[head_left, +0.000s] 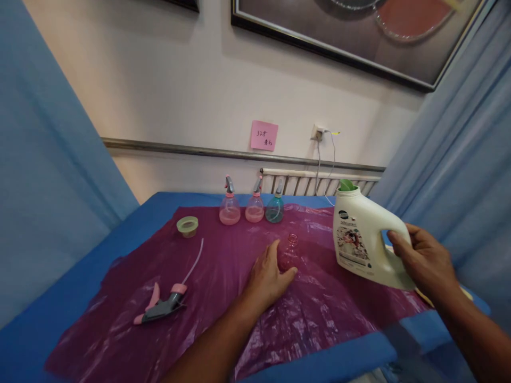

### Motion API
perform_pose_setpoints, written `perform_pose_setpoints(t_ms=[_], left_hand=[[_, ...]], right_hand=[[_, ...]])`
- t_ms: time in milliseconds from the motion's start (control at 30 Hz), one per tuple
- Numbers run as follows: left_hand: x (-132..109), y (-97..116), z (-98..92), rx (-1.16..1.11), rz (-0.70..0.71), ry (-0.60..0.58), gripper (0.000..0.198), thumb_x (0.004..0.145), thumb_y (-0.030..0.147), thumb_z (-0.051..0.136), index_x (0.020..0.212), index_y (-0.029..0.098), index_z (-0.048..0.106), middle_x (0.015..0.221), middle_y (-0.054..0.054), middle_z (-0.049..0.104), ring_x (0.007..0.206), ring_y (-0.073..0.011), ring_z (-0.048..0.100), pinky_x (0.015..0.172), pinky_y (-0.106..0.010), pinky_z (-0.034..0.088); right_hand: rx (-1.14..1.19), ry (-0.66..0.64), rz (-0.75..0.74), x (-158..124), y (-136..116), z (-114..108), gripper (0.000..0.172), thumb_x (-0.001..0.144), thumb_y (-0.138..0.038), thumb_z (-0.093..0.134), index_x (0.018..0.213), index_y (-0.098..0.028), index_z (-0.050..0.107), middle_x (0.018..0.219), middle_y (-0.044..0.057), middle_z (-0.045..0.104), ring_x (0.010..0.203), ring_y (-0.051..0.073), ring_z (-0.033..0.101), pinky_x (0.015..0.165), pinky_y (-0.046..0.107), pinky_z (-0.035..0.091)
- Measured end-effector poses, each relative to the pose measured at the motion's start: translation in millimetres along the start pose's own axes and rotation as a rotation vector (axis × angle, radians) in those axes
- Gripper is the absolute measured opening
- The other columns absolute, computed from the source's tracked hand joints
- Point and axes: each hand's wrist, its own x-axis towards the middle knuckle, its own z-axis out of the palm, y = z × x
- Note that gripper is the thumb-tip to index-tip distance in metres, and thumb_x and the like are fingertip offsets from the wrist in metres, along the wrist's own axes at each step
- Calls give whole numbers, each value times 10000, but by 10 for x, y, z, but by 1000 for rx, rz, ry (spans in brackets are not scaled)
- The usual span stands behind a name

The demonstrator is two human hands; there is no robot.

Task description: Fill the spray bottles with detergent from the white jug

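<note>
My left hand [271, 276] is at the near left side of a small clear pinkish bottle [293, 250] without a top. Its thumb and fingers are spread in a curve about the lower body; whether they press on it cannot be told. My right hand [423, 260] is wrapped round the handle of a cream-coloured jug [353, 239] with a printed label and a green piece in its mouth. The jug is held up nearly upright, right of the bottle. A grey and pink spray trigger head [167, 303] with a thin tube lies at the left.
Two spray bottles with pink liquid [229, 211] [254, 210] and a teal spray bottle [275, 209] stand at the back. A greenish round cup [187, 226] sits at left. Purple plastic sheeting [223, 282] covers the blue table [104, 266]. Blue curtains [459, 159] hang at both sides.
</note>
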Motion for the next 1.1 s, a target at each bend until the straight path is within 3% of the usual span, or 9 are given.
perform_pose_setpoints(t_ms=[100,267,567,733,933,1100], left_hand=[[-10,6,8,9,-4,-4,889,869,398,803,1657,181,452,1667,-188,577,1541,-389,563,1300,-530,437],[-2,19,15,24,-22,-24,904,869,414,803,1665,185,440,1670,-181,575,1548,-386,555,1305,-525,434],[-3,-7,25,-12,-21,-29,911,858,430,809,1663,217,439,1685,-164,565,1552,-394,544,1308,-531,420],[-5,-15,25,-24,-5,-36,919,856,442,809,1664,206,437,1685,-170,562,1554,-395,543,1311,-530,418],[-28,17,6,-20,-5,-28,908,858,430,811,1659,209,444,1684,-166,565,1556,-389,544,1308,-519,424],[-36,43,-10,-23,-8,-29,898,860,411,816,1655,213,450,1679,-162,572,1547,-389,554,1303,-528,430]], right_hand=[[-112,-93,-49,131,-121,-155,652,853,-757,701,1237,-235,777,995,70,836,888,318,768,784,423,587],[-189,-235,-267,297,-257,-292,618,897,-677,718,1369,-282,766,1245,78,848,1098,338,797,934,425,641],[-295,-660,-425,412,-706,-386,613,955,-679,703,1432,-300,775,1200,57,878,979,320,848,812,344,687],[-336,-701,-477,519,-808,-373,599,980,-632,708,1464,-283,761,1290,78,856,1081,345,834,894,374,674],[-353,-835,-437,628,-901,-382,640,983,-630,718,1524,-288,722,1226,85,873,981,334,856,791,354,696],[-377,-867,-481,654,-1047,-390,656,985,-651,709,1516,-266,734,1260,93,863,1030,342,852,824,355,693]])
